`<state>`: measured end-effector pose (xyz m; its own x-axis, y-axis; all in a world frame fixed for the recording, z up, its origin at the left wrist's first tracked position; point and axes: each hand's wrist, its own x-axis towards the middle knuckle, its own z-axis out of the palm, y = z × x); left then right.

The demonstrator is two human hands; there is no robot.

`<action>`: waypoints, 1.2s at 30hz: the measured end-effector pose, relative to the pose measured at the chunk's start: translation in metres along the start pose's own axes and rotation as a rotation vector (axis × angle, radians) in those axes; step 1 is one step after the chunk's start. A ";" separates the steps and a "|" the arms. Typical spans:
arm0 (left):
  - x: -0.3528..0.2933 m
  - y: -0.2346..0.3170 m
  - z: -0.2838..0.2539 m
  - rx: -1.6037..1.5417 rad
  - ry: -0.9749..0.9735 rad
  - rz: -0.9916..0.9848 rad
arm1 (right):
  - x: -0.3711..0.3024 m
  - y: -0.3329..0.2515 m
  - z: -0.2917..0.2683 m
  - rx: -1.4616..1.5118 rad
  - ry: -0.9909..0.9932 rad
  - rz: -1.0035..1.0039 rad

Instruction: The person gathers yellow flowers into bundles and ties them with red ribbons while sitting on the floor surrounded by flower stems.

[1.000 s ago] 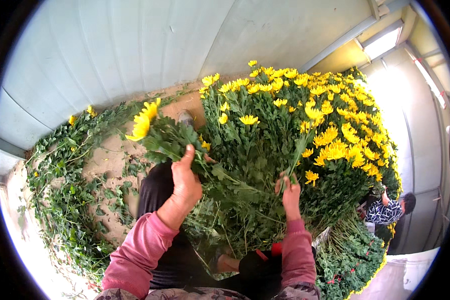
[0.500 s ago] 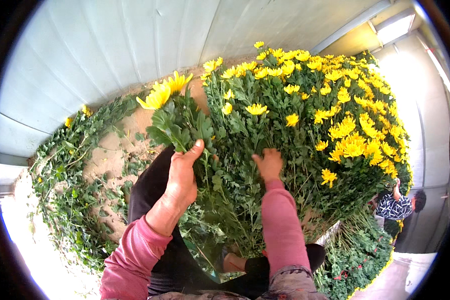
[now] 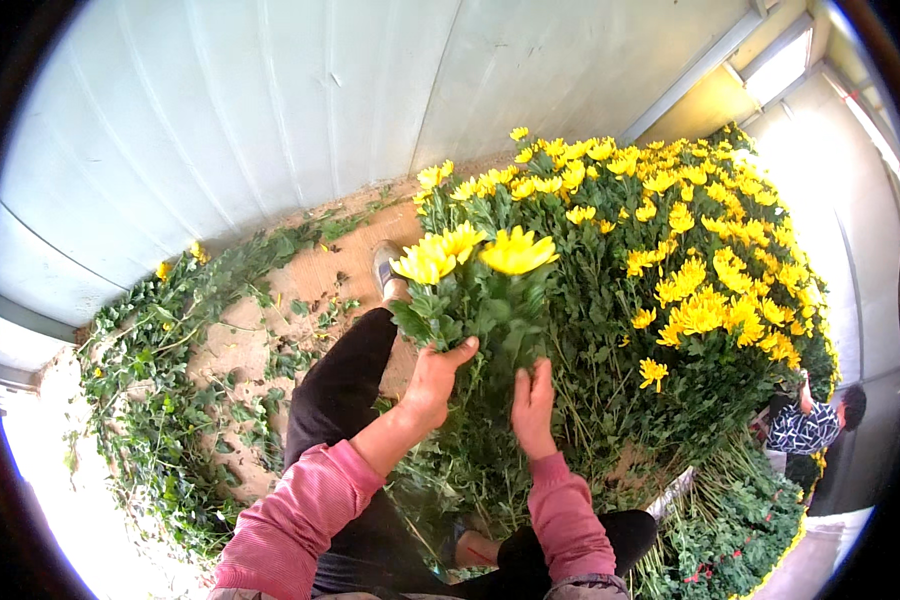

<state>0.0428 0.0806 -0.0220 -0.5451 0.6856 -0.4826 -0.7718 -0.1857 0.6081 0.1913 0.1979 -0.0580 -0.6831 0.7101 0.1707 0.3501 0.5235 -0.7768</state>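
My left hand (image 3: 438, 380) is closed round the leafy stems of a small bunch of yellow chrysanthemums (image 3: 428, 262), heads up. Close beside it, my right hand (image 3: 535, 408) grips the stem of another yellow chrysanthemum (image 3: 517, 252), whose open head leans against the bunch. Its leaves are slightly blurred, and the lower stems are lost among the greenery between my arms. Just beyond and to the right spreads a big heap of cut chrysanthemums (image 3: 705, 310), yellow heads over dense green leaves.
Stripped leaves and stalks (image 3: 160, 400) litter the floor (image 3: 235, 345) at left. A pale panelled wall (image 3: 270, 120) runs behind. My dark-trousered leg (image 3: 345, 385) stretches forward. At far right another person in a patterned top (image 3: 802, 428) is near a pile of stems (image 3: 715, 500).
My right hand has come up out of the heap with a chrysanthemum and moved next to the bunch. My left hand has shifted right and nearer with its bunch.
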 end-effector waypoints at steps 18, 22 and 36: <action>-0.018 -0.010 -0.005 -0.098 -0.145 -0.260 | -0.030 -0.036 0.009 0.347 -0.035 0.113; -0.034 -0.006 0.008 -0.297 -0.220 -0.336 | -0.041 -0.024 0.005 0.387 -0.019 0.111; -0.022 0.010 -0.005 -0.086 0.176 0.184 | 0.040 0.150 0.024 -0.827 -0.130 0.175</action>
<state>0.0457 0.0602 -0.0088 -0.7214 0.5034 -0.4756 -0.6755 -0.3599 0.6436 0.2004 0.2935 -0.1822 -0.6261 0.7795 -0.0202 0.7779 0.6226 -0.0846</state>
